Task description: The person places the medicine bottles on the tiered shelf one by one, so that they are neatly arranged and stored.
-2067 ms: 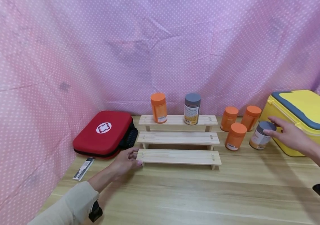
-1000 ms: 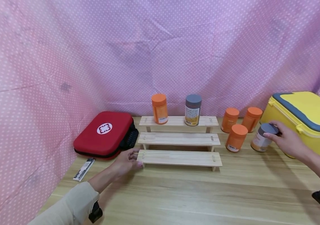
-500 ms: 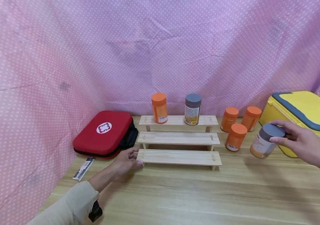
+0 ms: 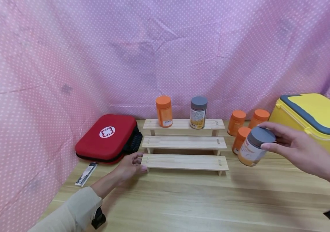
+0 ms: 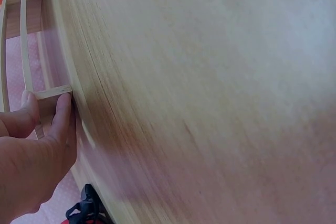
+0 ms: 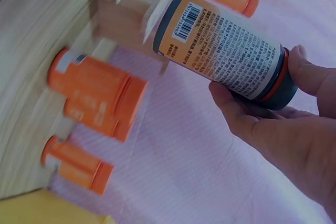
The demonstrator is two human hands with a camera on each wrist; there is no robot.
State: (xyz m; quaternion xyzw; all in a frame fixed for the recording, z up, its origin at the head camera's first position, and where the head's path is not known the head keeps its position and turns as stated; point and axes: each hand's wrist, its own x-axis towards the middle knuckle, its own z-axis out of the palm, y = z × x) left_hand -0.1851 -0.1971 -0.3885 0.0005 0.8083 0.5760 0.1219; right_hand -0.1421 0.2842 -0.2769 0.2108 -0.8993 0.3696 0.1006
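My right hand [image 4: 304, 151] grips a grey-lidded supplement bottle [image 4: 250, 152] by its lid, thumb on one side and fingers on the other. The bottle is tilted and lifted off the table; its printed label and barcode face the right wrist view. My left hand [image 4: 128, 167] pinches the left end of the lowest step of a three-tier wooden stand [image 4: 183, 161], thumb and fingers around its edge in the left wrist view. On the top step stand an orange bottle [image 4: 164, 112] and another grey-lidded bottle [image 4: 198, 114], apart from each other.
Several orange bottles [image 4: 236, 124] stand right of the stand, one partly behind the held bottle. A yellow box [image 4: 324, 112] with a grey-edged lid is at the far right. At left lie a red first-aid case [image 4: 106, 135] and a narrow white packet [image 4: 85, 174]. Pink dotted cloth [image 4: 182, 58] hangs behind.
My right hand has taken hold of the grey-lidded bottle beside the yellow box, raised it and carried it left, in front of an orange bottle. My left hand stays on the stand.
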